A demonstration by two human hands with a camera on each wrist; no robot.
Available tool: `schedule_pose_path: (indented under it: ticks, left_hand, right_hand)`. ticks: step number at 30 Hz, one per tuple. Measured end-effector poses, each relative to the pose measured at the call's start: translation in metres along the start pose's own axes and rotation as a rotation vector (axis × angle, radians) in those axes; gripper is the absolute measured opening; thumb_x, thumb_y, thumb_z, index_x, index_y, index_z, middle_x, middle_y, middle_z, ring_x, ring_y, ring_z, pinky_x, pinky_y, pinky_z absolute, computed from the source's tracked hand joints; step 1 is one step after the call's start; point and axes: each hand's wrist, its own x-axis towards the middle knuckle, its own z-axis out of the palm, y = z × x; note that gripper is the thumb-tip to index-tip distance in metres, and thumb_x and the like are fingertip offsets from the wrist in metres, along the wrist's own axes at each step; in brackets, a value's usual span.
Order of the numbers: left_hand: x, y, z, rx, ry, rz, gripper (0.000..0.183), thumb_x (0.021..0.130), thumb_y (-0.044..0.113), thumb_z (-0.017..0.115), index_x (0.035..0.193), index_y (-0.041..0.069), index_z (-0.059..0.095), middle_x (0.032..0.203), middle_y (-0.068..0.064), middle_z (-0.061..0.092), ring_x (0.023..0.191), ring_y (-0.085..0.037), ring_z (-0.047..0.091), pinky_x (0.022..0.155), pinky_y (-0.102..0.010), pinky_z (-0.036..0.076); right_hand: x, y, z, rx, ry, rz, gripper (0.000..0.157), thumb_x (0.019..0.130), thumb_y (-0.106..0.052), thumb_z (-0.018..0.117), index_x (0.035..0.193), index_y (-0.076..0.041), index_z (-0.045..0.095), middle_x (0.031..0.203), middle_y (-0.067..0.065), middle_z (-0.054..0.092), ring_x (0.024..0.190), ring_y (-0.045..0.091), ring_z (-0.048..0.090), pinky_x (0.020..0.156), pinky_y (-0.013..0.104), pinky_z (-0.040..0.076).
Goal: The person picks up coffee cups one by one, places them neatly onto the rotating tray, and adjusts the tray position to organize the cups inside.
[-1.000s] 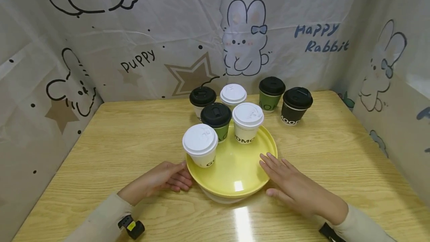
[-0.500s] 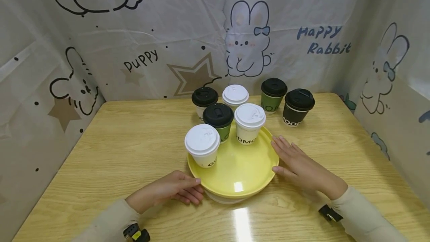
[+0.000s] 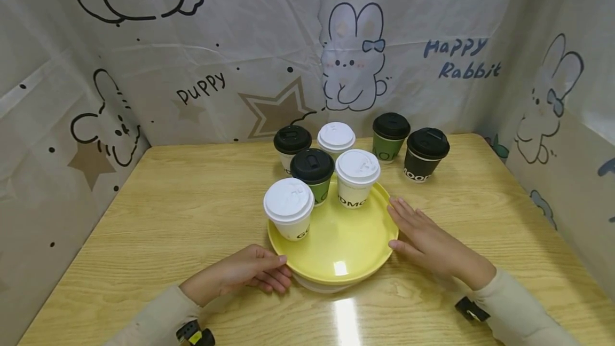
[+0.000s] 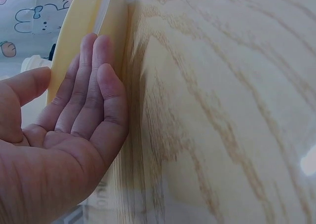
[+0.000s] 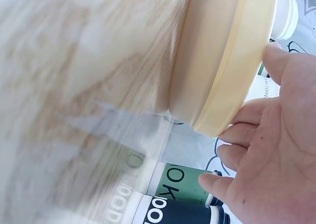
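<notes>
A round yellow tray (image 3: 351, 252) on a paler round base (image 3: 323, 285) stands at mid-table. Three lidded paper cups are upright on it: a white cup (image 3: 288, 208) at the left, a green cup with a black lid (image 3: 312, 170) behind, and another white cup (image 3: 357, 178). My left hand (image 3: 245, 272) is at the tray's front-left edge, its thumb on the rim and its fairly straight fingers along the side below, as the left wrist view shows. At the right edge, my right hand (image 3: 432, 242) touches the rim with thumb and fingertips, fingers extended.
Behind the tray are a black-lidded white cup (image 3: 291, 146) and a white-lidded cup (image 3: 336, 138), partly hidden. Further right stand a green cup (image 3: 389, 136) and a black cup (image 3: 425, 154). A printed cloth (image 3: 269, 31) encloses the wooden table (image 3: 192, 196) at back and sides.
My left hand has shifted right and nearer along the tray's edge. My right hand has moved from over the front-right rim to its right side. Over the last half second both are nearly still.
</notes>
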Motion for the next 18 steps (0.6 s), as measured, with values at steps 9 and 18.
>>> schedule_pose_path:
  ticks: [9, 18]
  left_hand:
    - [0.001, 0.0, -0.001, 0.001, -0.01, -0.002, 0.043, 0.1, 0.031, 0.05, 0.107, -0.008, 0.065, 0.095, -0.013, 0.073, 0.083, -0.016, 0.071, 0.069, -0.025, 0.055]
    - [0.001, 0.001, -0.002, -0.005, -0.012, -0.006, 0.043, 0.1, 0.031, 0.05, 0.107, -0.009, 0.064, 0.095, -0.014, 0.073, 0.083, -0.016, 0.071, 0.07, -0.025, 0.055]
  right_hand:
    - [-0.002, 0.0, 0.002, -0.003, 0.013, -0.006, 0.069, 0.1, -0.041, 0.046, 0.15, 0.0, 0.024, 0.159, 0.018, 0.013, 0.146, 0.033, 0.008, 0.115, 0.054, 0.013]
    - [0.003, 0.002, -0.017, 0.006, 0.08, 0.002, 0.071, 0.1, -0.039, 0.048, 0.154, -0.007, 0.014, 0.159, 0.016, 0.012, 0.146, 0.035, 0.006, 0.116, 0.051, 0.01]
